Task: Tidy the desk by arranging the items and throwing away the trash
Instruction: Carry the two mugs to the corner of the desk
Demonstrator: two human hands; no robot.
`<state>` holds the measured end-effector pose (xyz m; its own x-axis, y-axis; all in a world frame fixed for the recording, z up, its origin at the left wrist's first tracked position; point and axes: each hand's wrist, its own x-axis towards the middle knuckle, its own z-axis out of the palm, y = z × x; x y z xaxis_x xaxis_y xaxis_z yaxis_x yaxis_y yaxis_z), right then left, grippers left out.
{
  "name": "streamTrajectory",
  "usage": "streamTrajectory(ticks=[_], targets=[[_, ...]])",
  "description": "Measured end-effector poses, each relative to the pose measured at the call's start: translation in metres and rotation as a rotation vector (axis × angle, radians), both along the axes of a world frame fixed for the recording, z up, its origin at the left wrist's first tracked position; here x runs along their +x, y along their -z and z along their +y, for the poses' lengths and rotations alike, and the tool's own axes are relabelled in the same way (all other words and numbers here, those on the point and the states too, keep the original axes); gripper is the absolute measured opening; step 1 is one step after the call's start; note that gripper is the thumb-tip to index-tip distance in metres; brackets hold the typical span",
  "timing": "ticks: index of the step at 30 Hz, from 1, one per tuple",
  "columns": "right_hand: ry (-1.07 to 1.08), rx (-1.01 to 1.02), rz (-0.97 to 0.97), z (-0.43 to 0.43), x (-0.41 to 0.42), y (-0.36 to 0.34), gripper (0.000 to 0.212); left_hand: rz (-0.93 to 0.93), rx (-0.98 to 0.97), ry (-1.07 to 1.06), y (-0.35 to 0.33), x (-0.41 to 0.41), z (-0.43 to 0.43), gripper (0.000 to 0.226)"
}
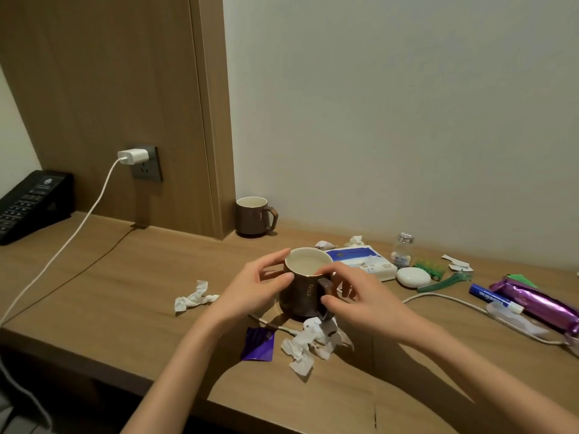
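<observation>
At mid-desk [125, 292], the left hand [250, 286] and right hand [354, 296] both clasp a brown mug [305, 292], the right one at its handle. Crumpled tissue [308, 346] lies just nearer, with a purple wrapper [258, 344] to its left. A second mug [253, 216] stands far back.

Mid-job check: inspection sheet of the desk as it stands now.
Surface: wooden desk, littered.
Job's things: brown mug held at centre; second mug standing by the wall; crumpled tissue left of the held mug; tissue heap in front of it; purple wrapper near the front edge.
Clutter: blue-white box, small bottle, white case, green razor, blue tube, purple packet, paper scraps, on the right.
Grippers: left hand grips the mug's side; right hand holds its rim and handle.
Cables: white charger in the socket, its cable running off the left; another white cable crosses the right side.
Surroundings: black phone at far left; wood panel and white wall behind.
</observation>
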<state>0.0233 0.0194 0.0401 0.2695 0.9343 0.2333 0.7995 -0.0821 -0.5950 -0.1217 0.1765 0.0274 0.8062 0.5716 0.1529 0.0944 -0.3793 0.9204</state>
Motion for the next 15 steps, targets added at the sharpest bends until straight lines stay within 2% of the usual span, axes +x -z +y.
streamTrajectory(ticks=[6,10,12,15], targets=[[0.072,-0.016,0.231,-0.009,0.022,-0.006,0.039,0.033,0.052,-0.039,0.002,0.002,-0.003,0.085],[0.144,-0.101,0.461,-0.007,0.021,-0.003,0.028,0.093,0.059,-0.027,0.006,0.011,-0.001,0.101],[0.119,-0.132,0.589,-0.005,0.018,-0.001,0.019,0.102,0.046,-0.015,0.01,0.015,-0.001,0.1],[0.097,-0.143,0.67,-0.001,0.012,0.003,0.024,0.078,0.038,0.01,0.012,0.019,-0.003,0.085]])
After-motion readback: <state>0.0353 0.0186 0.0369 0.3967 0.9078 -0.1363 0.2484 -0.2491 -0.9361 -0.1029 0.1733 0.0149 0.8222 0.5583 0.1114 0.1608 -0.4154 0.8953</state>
